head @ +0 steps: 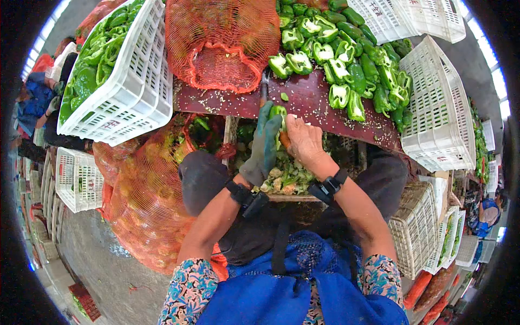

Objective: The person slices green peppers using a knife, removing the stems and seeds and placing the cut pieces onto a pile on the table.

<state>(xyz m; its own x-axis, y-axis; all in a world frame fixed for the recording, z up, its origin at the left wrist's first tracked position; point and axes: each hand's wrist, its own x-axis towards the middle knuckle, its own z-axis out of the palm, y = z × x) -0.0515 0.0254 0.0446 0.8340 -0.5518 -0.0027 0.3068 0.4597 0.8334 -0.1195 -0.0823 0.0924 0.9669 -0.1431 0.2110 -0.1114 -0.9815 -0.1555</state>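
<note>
My left hand [264, 142], in a grey and teal glove, holds a green bell pepper piece [278, 113] over the near edge of the dark red board [227, 101]. Bare, my right hand [304, 142] grips an orange-brown handle [284, 139] against the pepper; what the handle belongs to is hidden. A tool with a dark shaft [264, 87] lies on the board just beyond my left hand. Halved green bell peppers [337, 69] are piled on the board at the right, with pale seeds scattered round them. Pepper cores and scraps [284, 178] lie below my hands.
An orange mesh sack [223, 32] lies on the board; another full one [150, 203] stands at my left. A white plastic crate of cut peppers [142, 81] is at the left, a white crate [438, 109] at the right. Other people [36, 97] are at the far left and right.
</note>
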